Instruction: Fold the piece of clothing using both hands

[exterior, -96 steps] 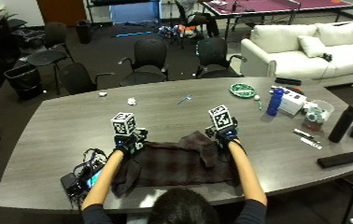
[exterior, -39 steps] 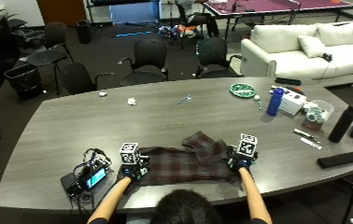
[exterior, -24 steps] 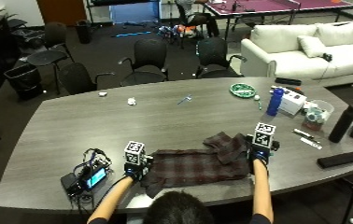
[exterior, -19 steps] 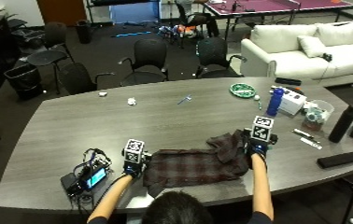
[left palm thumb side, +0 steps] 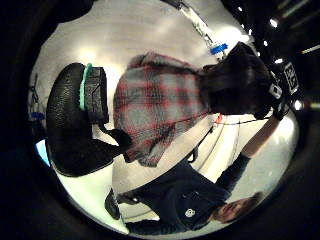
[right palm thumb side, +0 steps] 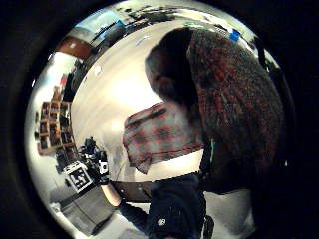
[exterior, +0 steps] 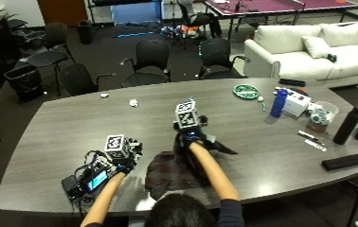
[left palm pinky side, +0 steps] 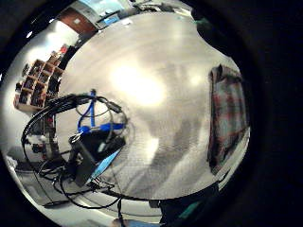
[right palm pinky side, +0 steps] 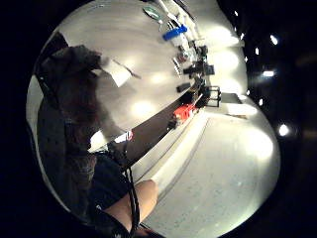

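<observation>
The right hand pinched one side of the plaid shirt and held it up over the worktop. I could not tell how the left hand's fingers were.

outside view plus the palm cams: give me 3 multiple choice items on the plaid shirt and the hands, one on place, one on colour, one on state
1. Where does the plaid shirt lie?
A. at the table edge nearest the person
B. on the white sofa
C. beside the blue bottle

2. What colour is the bottle next to the white box?
A. green
B. blue
C. red

3. What is the right hand doing?
A. resting flat on bare table
B. holding a lifted part of the shirt
C. gripping the bottle

Answers: 1 A, the shirt sits just ahead of the person's head; 2 B, the outside view shows it blue; 3 B, dark cloth hangs from that hand above the table, while the left hand is beside the shirt.
</observation>
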The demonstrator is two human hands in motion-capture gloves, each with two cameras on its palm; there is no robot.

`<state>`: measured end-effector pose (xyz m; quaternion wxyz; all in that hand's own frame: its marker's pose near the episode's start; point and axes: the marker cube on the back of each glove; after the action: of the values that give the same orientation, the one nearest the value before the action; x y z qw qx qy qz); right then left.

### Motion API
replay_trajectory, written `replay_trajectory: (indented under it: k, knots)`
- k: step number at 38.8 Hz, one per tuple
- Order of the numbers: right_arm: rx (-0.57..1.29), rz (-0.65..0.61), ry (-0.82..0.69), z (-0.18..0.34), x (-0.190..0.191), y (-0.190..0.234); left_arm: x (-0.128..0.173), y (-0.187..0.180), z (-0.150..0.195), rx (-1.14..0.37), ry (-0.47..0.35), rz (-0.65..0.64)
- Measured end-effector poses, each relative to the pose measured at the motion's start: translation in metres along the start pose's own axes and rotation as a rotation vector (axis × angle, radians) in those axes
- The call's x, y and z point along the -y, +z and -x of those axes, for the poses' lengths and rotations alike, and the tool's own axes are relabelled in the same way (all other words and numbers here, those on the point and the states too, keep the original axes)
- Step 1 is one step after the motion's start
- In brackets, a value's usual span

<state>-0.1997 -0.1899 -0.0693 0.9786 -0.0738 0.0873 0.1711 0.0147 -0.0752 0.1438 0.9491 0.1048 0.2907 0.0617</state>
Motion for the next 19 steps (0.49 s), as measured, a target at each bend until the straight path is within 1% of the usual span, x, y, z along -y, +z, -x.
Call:
replay_trajectory:
  k: [1,2,5,6,9,13,16,19]
  knots:
    - [-0.007,0.025,-0.043,0.025,-0.002,0.003,0.002,-0.002,0.012,0.081,-0.076,-0.043]
    - [-0.015,0.071,-0.095,0.052,-0.007,0.006,0.001,-0.008,0.019,0.124,-0.127,-0.084]
    - [-0.05,0.278,-0.247,0.13,-0.028,0.027,-0.015,-0.038,0.026,0.126,-0.203,-0.196]
    - [-0.059,0.295,-0.273,0.15,-0.033,0.035,-0.02,-0.047,0.027,0.121,-0.217,-0.225]
    - [-0.08,0.245,-0.314,0.194,-0.044,0.052,-0.033,-0.065,0.036,0.12,-0.249,-0.276]
    - [-0.064,0.287,-0.379,0.23,-0.053,0.074,-0.05,-0.084,0.045,0.1,-0.288,-0.281]
    - [0.045,0.316,-0.434,0.243,-0.055,0.079,-0.058,-0.09,0.055,0.086,-0.313,-0.281]
    - [0.227,0.312,-0.491,0.246,-0.057,0.069,-0.06,-0.093,0.063,0.079,-0.332,-0.286]
